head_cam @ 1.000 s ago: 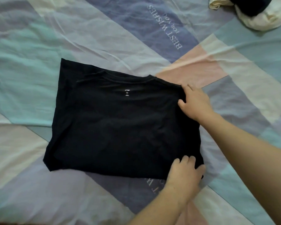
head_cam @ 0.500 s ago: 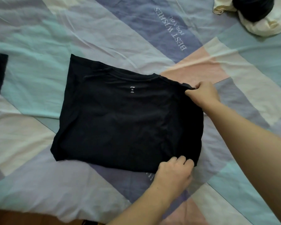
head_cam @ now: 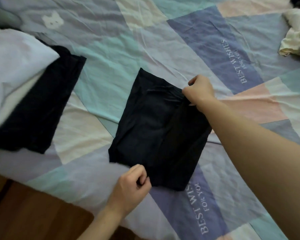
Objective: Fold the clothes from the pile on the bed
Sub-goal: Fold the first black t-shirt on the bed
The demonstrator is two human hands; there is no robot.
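While the black shirt (head_cam: pixel 156 129) lies folded into a narrow panel in the middle of the patchwork bedspread (head_cam: pixel 111 54), both hands grip its edges. The right hand (head_cam: pixel 198 91) pinches the far corner with curled fingers; the left hand (head_cam: pixel 134 183) has its fingers curled round the near edge, thumb on top. Off to the left lies another dark folded garment (head_cam: pixel 42 108) with a white one (head_cam: pixel 12 70) partly over it (blurred, hard to read). A cream and dark heap (head_cam: pixel 294 37) sits at the far right corner.
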